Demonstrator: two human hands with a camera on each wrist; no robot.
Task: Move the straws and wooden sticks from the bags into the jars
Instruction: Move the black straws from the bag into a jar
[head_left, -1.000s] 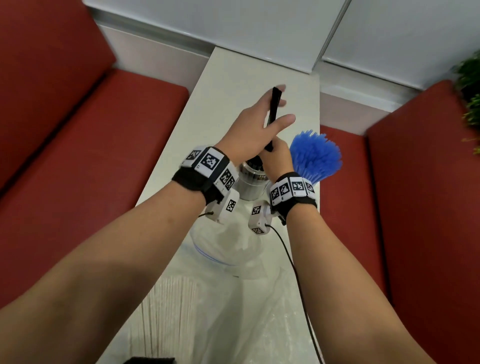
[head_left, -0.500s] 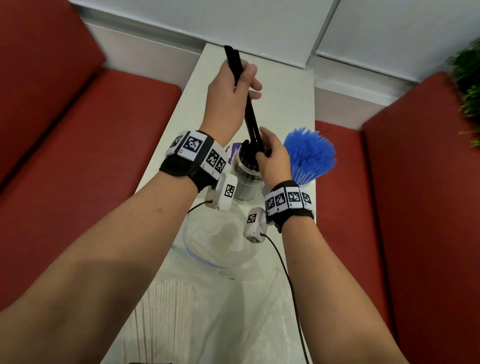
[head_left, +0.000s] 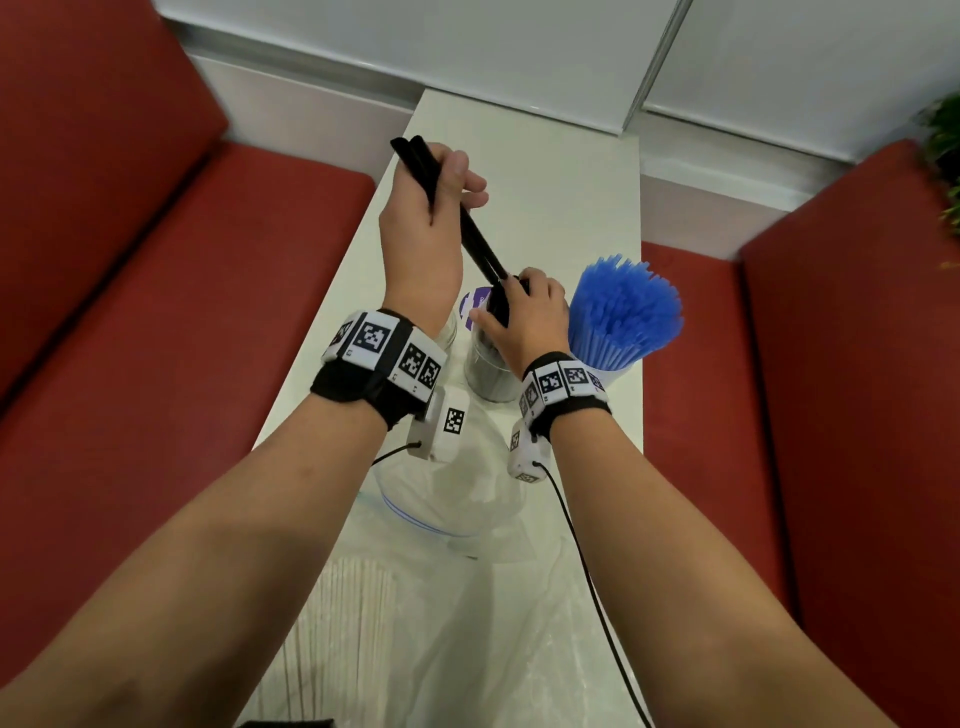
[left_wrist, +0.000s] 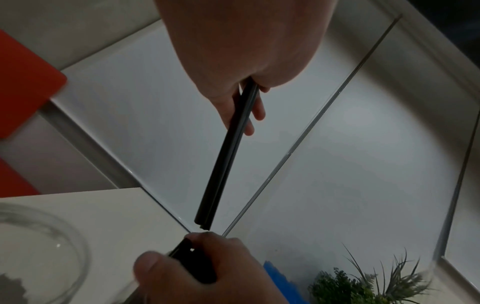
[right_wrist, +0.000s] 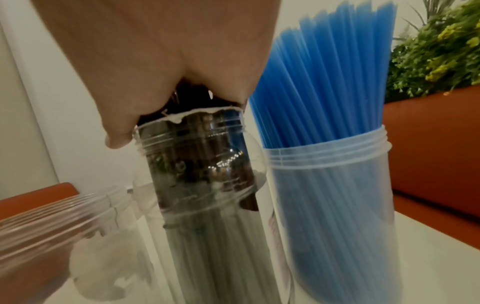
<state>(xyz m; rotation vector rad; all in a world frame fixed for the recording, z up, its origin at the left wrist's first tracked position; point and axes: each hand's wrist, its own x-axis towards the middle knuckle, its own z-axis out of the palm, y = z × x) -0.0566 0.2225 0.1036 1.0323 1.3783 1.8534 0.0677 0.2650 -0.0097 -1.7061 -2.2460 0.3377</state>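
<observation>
Black straws (head_left: 470, 236), two of them, slant from the raised left hand (head_left: 426, 218) that grips their upper ends down toward the jar (head_left: 485, 371) of black straws. The right hand (head_left: 524, 314) is clenched around the bunch at that jar's mouth. Blue straws (head_left: 621, 306) stand just right, near the table (head_left: 545, 171) edge.
</observation>
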